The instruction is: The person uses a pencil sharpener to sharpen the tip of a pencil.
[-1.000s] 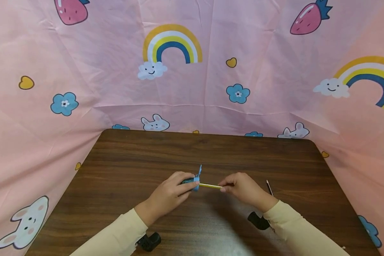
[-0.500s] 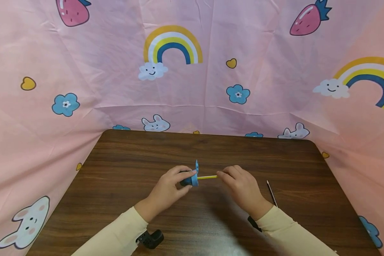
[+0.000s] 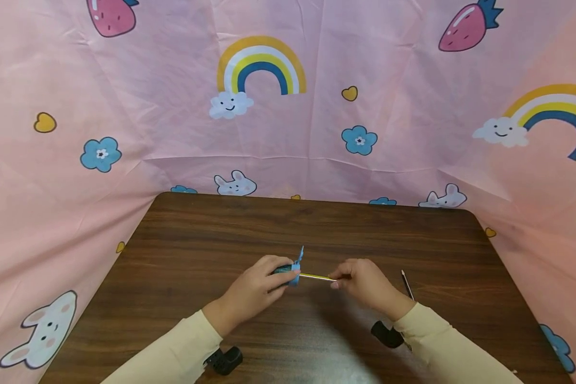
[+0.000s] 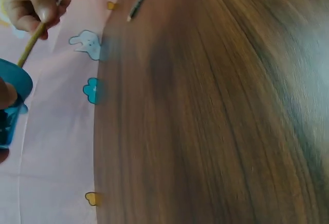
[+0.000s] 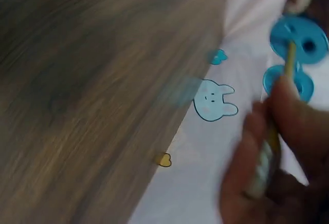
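My left hand [image 3: 249, 290] grips a blue pencil sharpener [image 3: 295, 274] above the table, its hinged lid [image 3: 301, 255] flipped up. The right wrist view shows two holes in the sharpener's face [image 5: 310, 33]. A yellow pencil [image 3: 316, 277] runs into one of them, its tip hidden inside. On the pencil's other end, the thumb and fingers of my right hand [image 3: 368, 281] pinch it. Seen from the left wrist, the sharpener [image 4: 16, 80] is partly cut off at the frame's edge.
A second, dark pencil [image 3: 407, 284] lies on the brown wooden table [image 3: 211, 234], just beyond the right wrist. Pink printed cloth [image 3: 269, 138] hangs behind the table and along its sides. Black wrist devices [image 3: 226, 361] sit under both forearms.
My right hand has rolled over and back about the pencil, turning it in the sharpener. Half a second ago its knuckles were higher; the sharpener also tipped slightly and returned.
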Demonstrator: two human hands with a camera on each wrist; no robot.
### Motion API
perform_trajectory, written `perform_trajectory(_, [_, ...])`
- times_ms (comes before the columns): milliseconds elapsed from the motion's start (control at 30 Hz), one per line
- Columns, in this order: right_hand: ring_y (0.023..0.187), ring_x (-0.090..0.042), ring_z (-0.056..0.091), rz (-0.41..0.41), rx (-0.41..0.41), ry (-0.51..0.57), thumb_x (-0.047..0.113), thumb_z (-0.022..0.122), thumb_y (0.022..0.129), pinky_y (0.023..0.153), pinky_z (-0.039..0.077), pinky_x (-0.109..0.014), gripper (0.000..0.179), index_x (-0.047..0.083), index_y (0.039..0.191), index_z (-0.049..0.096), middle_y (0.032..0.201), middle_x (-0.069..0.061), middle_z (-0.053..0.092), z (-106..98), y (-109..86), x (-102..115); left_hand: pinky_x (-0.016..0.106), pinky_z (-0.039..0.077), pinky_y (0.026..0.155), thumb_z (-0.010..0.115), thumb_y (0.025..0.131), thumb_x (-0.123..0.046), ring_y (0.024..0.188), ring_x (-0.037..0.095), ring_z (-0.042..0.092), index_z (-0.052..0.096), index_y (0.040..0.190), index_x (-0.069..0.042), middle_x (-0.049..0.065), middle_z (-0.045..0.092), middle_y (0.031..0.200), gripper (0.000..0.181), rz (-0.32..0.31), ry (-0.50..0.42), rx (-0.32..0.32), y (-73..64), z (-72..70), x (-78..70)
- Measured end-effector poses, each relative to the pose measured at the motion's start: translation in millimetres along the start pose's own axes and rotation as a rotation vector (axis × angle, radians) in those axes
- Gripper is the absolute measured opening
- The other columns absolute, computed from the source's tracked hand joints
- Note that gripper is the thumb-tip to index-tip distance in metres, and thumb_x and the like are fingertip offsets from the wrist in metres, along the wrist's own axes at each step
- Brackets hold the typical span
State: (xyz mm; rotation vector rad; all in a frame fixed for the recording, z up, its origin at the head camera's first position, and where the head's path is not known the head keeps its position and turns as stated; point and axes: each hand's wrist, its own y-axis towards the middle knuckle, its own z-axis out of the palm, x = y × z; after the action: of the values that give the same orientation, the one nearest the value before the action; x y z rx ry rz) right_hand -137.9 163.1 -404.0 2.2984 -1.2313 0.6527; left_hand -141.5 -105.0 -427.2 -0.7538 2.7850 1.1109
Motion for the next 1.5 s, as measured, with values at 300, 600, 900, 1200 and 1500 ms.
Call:
perform_trajectory(300, [0.077,-0.012,0.060,-0.130,-0.151,-0.363,0.008,0.078,0.079,0.061,0.051,-0.023,0.017,0.010,0.095,0.076,0.085,0.003,0.066,1,2.0,6,0.024,0.055,0.074,0.082,0.072,0.002,0.102,0.023,0.060,0.071,0.116,-0.007,0.011,0.062,0.113,0.047,-0.124,-0.037,-0.027,4.0,2.4,-0.6])
perform_trajectory(600, [0.079,-0.018,0.059,-0.401,-0.450,-0.558,0.005,0.077,0.078,0.063,0.052,-0.031,0.024,0.008,0.102,0.074,0.091,-0.005,0.064,11,4.1,-4,0.023,0.055,0.068,0.080,0.075,0.002,0.095,0.019,0.062,0.070,0.117,-0.007,0.008,0.061,0.114,0.044,-0.352,-0.176,-0.009,11.1,-4.6,-3.6])
perform_trajectory(900, [0.069,-0.017,0.054,-0.463,-0.540,-0.594,0.002,0.068,0.082,0.054,0.049,-0.029,0.017,0.007,0.097,0.075,0.080,-0.004,0.059,14,2.7,-7,0.019,0.052,0.064,0.079,0.076,0.001,0.092,0.017,0.061,0.069,0.119,-0.007,0.008,0.061,0.117,0.045,-0.411,-0.221,0.031,14.2,-7.2,-7.2])
perform_trajectory(1200, [0.067,-0.007,0.059,-0.098,-0.106,-0.135,0.007,0.080,0.075,0.057,0.049,-0.022,0.010,0.011,0.083,0.076,0.075,0.005,0.065,2,1.8,4,0.026,0.055,0.080,0.083,0.072,0.001,0.103,0.023,0.060,0.072,0.114,-0.006,0.011,0.062,0.114,0.044,-0.041,-0.010,-0.005,6.4,-0.5,-1.6])
perform_trajectory(1500, [0.078,-0.013,0.064,0.077,0.153,-0.064,0.014,0.070,0.088,0.064,0.053,-0.027,0.014,0.008,0.099,0.076,0.086,0.001,0.070,-7,8.2,3,0.026,0.056,0.080,0.084,0.068,0.004,0.102,0.024,0.060,0.073,0.111,-0.006,0.013,0.062,0.112,0.045,-0.012,-0.013,-0.041,1.3,4.1,-0.6])
